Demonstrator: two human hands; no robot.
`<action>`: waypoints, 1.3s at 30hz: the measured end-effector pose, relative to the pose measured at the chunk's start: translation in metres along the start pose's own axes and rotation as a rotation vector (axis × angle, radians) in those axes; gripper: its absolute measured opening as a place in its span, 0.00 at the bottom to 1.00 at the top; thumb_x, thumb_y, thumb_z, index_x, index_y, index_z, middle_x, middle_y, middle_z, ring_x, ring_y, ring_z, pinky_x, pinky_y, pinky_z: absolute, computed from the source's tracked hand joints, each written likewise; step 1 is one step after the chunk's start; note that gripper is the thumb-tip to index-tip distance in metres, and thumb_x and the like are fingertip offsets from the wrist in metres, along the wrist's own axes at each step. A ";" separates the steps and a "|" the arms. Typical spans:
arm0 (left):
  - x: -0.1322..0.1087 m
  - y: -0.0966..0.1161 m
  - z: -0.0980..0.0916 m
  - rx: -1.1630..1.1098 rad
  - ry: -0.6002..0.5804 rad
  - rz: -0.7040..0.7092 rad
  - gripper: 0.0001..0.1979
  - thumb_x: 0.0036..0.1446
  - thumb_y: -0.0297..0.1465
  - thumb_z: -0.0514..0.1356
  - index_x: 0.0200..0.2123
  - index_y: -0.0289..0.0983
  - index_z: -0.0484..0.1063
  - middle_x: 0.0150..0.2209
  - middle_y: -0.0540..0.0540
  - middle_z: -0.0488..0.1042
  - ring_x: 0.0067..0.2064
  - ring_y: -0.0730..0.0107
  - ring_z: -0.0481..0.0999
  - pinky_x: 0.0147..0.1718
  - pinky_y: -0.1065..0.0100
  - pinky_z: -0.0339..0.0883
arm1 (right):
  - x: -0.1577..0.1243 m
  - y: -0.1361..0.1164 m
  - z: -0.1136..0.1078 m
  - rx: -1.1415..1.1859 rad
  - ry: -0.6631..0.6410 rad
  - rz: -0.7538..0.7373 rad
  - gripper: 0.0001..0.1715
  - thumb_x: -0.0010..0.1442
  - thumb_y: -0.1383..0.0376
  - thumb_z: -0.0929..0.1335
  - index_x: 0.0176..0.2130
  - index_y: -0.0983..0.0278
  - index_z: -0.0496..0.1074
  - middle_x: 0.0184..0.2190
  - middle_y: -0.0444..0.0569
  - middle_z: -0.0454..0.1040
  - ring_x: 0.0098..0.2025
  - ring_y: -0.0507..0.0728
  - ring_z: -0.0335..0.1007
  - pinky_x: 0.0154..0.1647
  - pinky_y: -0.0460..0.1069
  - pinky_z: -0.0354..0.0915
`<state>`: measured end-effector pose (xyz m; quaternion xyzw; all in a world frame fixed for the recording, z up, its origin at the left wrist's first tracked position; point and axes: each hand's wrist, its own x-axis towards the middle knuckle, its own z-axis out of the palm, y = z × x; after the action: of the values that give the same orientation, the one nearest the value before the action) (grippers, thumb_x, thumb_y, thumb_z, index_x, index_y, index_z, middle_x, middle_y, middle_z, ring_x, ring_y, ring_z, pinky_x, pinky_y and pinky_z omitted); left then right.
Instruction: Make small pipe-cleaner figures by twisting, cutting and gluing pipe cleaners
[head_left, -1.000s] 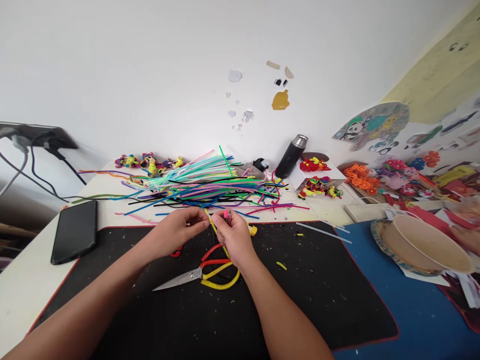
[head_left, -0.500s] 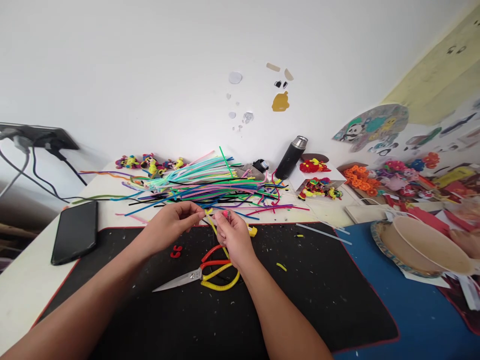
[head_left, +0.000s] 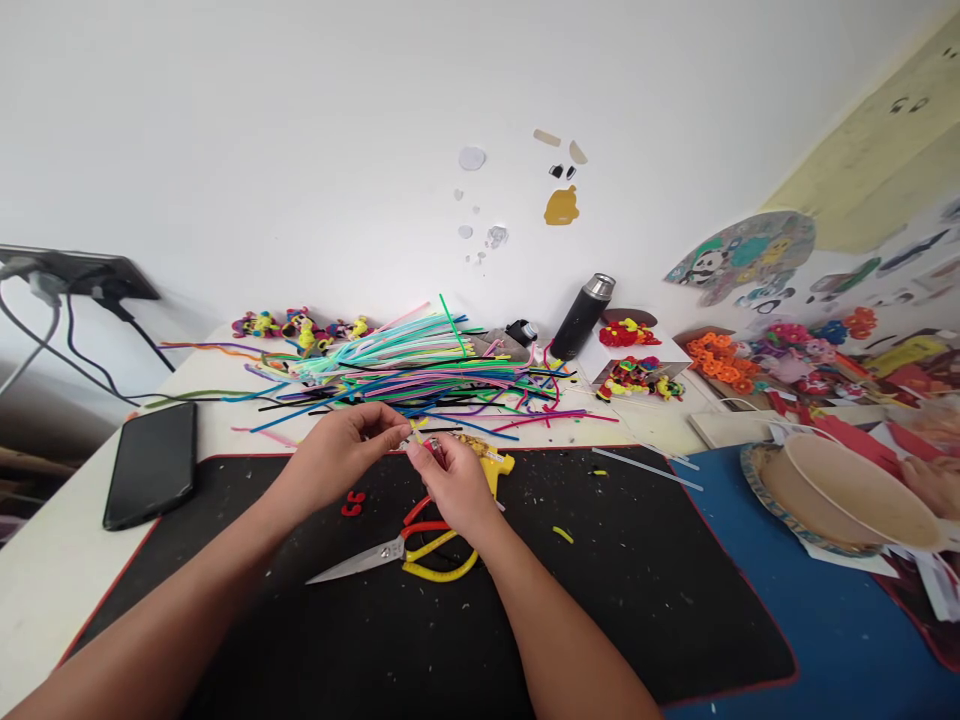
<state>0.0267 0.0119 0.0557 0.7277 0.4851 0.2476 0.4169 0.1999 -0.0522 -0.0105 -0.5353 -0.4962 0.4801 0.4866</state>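
Observation:
My left hand (head_left: 346, 450) is closed in a pinch above the black mat's back edge. It grips a short yellow pipe cleaner (head_left: 418, 430), of which only a small part shows. My right hand (head_left: 456, 486) meets it fingertip to fingertip, closed on the same yellow piece. Below the hands lie scissors (head_left: 375, 556) with one red and one yellow handle, blades to the left. Two small curled red pieces (head_left: 352, 503) rest on the mat under my left hand. A yellow tool (head_left: 496, 465), perhaps a glue gun, is partly hidden behind my right hand.
A heap of coloured pipe cleaners (head_left: 420, 360) lies behind the black mat (head_left: 615, 600). A phone (head_left: 150, 465) is at left, a black thermos (head_left: 583, 318) at back. On the right are a basin (head_left: 862, 490) and another person's hand (head_left: 934, 485).
My right hand has moved slightly left and turned in against my left fingertips. Less of the yellow pipe cleaner shows, and more of the yellow tool is uncovered. My left hand barely moved.

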 end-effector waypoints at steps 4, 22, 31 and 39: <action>0.001 -0.006 0.002 0.005 -0.021 0.013 0.25 0.59 0.56 0.63 0.37 0.40 0.81 0.35 0.47 0.84 0.35 0.60 0.78 0.36 0.66 0.67 | -0.001 -0.001 0.000 -0.031 -0.004 -0.022 0.29 0.68 0.43 0.69 0.27 0.59 0.60 0.20 0.37 0.57 0.23 0.51 0.52 0.25 0.48 0.49; -0.005 0.006 0.004 0.008 -0.046 0.019 0.23 0.57 0.54 0.62 0.35 0.40 0.81 0.34 0.46 0.84 0.36 0.58 0.78 0.35 0.65 0.67 | -0.004 -0.003 0.004 -0.289 0.056 -0.062 0.25 0.69 0.53 0.65 0.25 0.59 0.55 0.20 0.37 0.54 0.24 0.52 0.49 0.25 0.50 0.45; -0.003 0.007 -0.002 -0.052 -0.154 -0.013 0.19 0.55 0.50 0.64 0.31 0.39 0.82 0.28 0.49 0.79 0.31 0.64 0.72 0.31 0.68 0.65 | -0.005 -0.003 0.006 -0.387 0.073 -0.070 0.22 0.68 0.57 0.66 0.25 0.59 0.58 0.19 0.38 0.58 0.22 0.52 0.51 0.25 0.51 0.45; -0.004 0.002 0.002 0.061 -0.117 0.022 0.17 0.58 0.46 0.62 0.34 0.39 0.82 0.31 0.48 0.82 0.33 0.62 0.74 0.33 0.66 0.64 | -0.007 -0.008 0.008 -0.398 0.058 -0.072 0.20 0.67 0.60 0.65 0.25 0.58 0.57 0.18 0.38 0.58 0.22 0.53 0.52 0.26 0.50 0.46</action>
<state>0.0276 0.0068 0.0566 0.7587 0.4591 0.1944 0.4192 0.1915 -0.0587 -0.0027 -0.6163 -0.5860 0.3392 0.4022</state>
